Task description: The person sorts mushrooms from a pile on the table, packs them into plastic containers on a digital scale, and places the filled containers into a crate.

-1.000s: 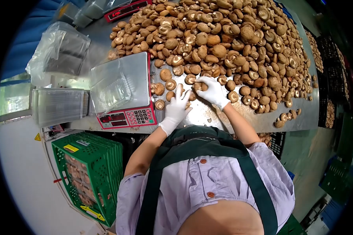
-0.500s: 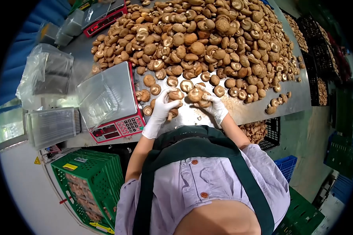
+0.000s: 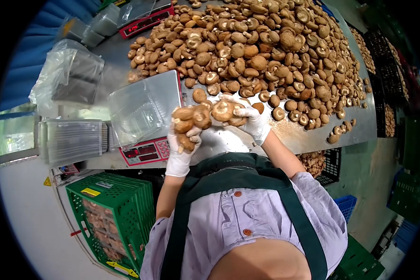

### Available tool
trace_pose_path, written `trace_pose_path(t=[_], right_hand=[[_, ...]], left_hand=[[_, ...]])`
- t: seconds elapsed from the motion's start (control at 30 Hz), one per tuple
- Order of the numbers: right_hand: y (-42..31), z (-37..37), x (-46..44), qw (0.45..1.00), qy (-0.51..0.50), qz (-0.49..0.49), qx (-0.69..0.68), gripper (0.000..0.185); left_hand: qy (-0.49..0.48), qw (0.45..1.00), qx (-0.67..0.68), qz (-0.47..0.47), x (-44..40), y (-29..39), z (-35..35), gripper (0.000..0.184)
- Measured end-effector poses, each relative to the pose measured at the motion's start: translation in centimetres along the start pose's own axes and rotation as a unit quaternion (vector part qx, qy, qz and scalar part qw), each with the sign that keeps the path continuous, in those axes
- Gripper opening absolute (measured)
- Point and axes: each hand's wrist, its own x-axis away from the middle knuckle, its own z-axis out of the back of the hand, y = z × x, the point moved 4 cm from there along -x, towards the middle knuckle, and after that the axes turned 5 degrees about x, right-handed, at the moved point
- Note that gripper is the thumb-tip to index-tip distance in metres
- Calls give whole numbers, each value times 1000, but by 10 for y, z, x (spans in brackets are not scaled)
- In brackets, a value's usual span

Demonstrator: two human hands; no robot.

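Observation:
White gloves cover both of my hands, which are raised close together over the near part of the metal table. My left hand [image 3: 182, 147] is closed around several brown mushrooms [image 3: 185, 125], with caps stacked above the palm. In my right hand [image 3: 255, 122] are more mushrooms [image 3: 222, 111], one showing its pale underside toward me. The two handfuls nearly meet. Just left of my left hand stands a red scale [image 3: 147, 151] with a clear plastic tray [image 3: 137, 114] on its plate. A large heap of mushrooms [image 3: 266, 46] spreads beyond my hands.
Stacked clear trays [image 3: 74, 142] and a plastic bag of trays [image 3: 72, 77] lie to the left. A second red scale [image 3: 147, 22] stands farther back. Green crates [image 3: 112, 210] are below left, and a black crate of mushrooms [image 3: 330, 165] is below the table's right edge.
Mushrooms that lay beside the scale are gathered in my hands. My left hand has turned palm up under its load. The view has shifted, moving the scene rightward.

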Motion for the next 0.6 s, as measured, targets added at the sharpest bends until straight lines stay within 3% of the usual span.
trace_pose_path(t=[0.07, 0.1, 0.2, 0.23, 0.3, 0.37, 0.43, 0.47, 0.5, 0.57, 0.6], right_hand=[[-6, -29, -17, 997, 2, -2, 80, 65], [0, -32, -34, 990, -18, 17, 139, 61], [6, -68, -72, 962, -42, 35, 267, 60], [5, -86, -81, 941, -44, 41, 333, 57], [9, -117, -103, 868, -51, 102, 484, 57], [24, -144, -119, 842, -42, 125, 523, 54], [53, -151, -141, 688, -47, 247, 680, 56], [67, -149, -146, 653, -42, 253, 713, 59], [80, -147, -147, 616, -39, 258, 744, 62], [94, -143, -143, 553, -19, 329, 765, 64], [94, -137, -137, 575, -20, 330, 748, 60]], left_hand=[[-54, 978, -183, -86, 14, 35, -12, 62], [-71, 939, -298, -153, 22, 55, -15, 68], [-13, 874, -402, -273, 47, 103, -46, 72], [-10, 827, -475, -302, 54, 122, -54, 66], [9, 792, -492, -361, 66, 145, -69, 64], [16, 738, -563, -372, 74, 184, -46, 53], [81, 636, -671, -373, 73, 185, -46, 55], [84, 527, -757, -377, 69, 187, -38, 64], [161, 357, -870, -301, 68, 177, -47, 72], [190, 255, -923, -218, 63, 161, -50, 73], [201, 296, -909, -216, 63, 161, -46, 73]])
